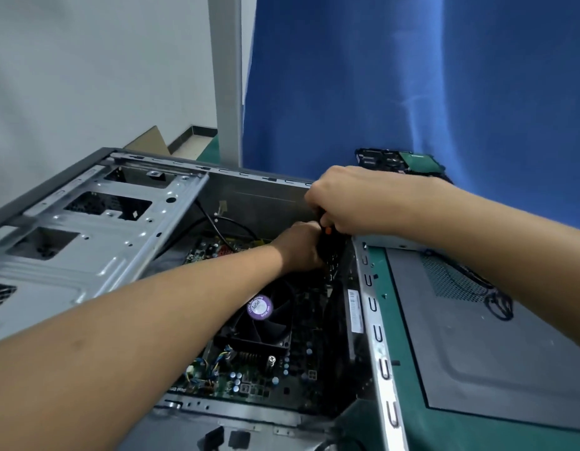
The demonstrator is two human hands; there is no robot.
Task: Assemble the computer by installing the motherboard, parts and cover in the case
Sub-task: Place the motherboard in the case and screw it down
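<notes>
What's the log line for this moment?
motherboard: in case | right hand: grips black tool | left hand: at tool, grip hidden | cover: off, on mat

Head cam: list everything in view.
case: 1, grey metal, open, centre-left
motherboard: 1, green, inside case
cooler fan: 1, black, purple label, on motherboard
cables: several, black, inside case
side panel: 1, grey, flat on mat, right of case
mat: 1, green, under panel
loose board: 1, black and green, far right by curtain
curtain: 1, blue, behind
post: 1, white, behind case
cardboard: 1, brown, left of post
tool: 1, black with orange spot, type unclear
left grip: 1, bare hand, against tool, fingers hidden
right grip: 1, bare hand, curled round tool top
</notes>
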